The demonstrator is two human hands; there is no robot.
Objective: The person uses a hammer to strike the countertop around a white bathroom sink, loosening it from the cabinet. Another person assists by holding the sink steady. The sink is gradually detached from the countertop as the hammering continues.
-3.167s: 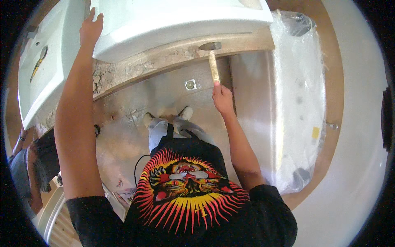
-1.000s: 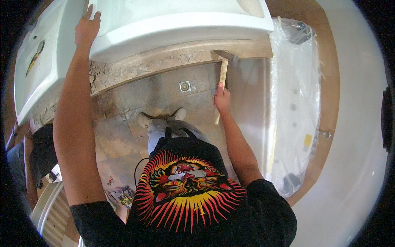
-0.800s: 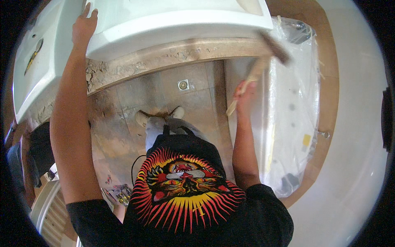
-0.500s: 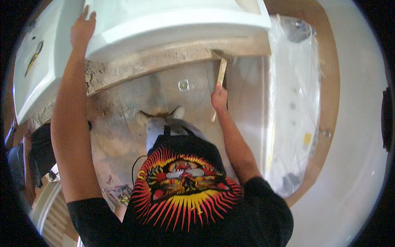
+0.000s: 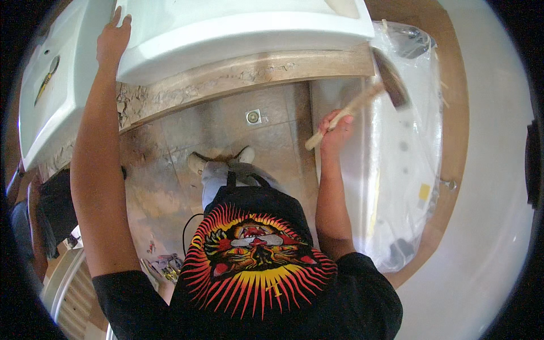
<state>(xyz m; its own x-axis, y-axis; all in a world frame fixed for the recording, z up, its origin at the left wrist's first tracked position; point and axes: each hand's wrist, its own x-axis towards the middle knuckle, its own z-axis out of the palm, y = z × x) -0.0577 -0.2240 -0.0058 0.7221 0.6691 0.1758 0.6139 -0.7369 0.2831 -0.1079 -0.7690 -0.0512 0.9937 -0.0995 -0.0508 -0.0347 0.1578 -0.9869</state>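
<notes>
A white washbasin [image 5: 243, 34] stands before me on a wooden counter edge [image 5: 266, 69], whose front is crusted with chipped grey mortar. On the basin's left side rests my left hand [image 5: 113, 42], its visible fingers stretched out and apart, holding nothing. My right hand [image 5: 335, 136] is wrapped round the wooden handle of a hammer [image 5: 360, 102]. The hammer's dark head, slightly blurred, is raised to the right of the counter's end, apart from it, in front of the plastic-covered tub in this view.
A bathtub [image 5: 396, 187] wrapped in clear plastic stands at right. Left is a second white basin [image 5: 65, 85] holding a yellow-and-black handled tool [image 5: 45, 85]. Below are a floor drain [image 5: 253, 117] and loose tools [image 5: 167, 266]. Another person in dark clothes [image 5: 56, 198] is at far left.
My right hand has swung the hammer up and to the right, away from the counter's lower edge. My left hand stays on the basin.
</notes>
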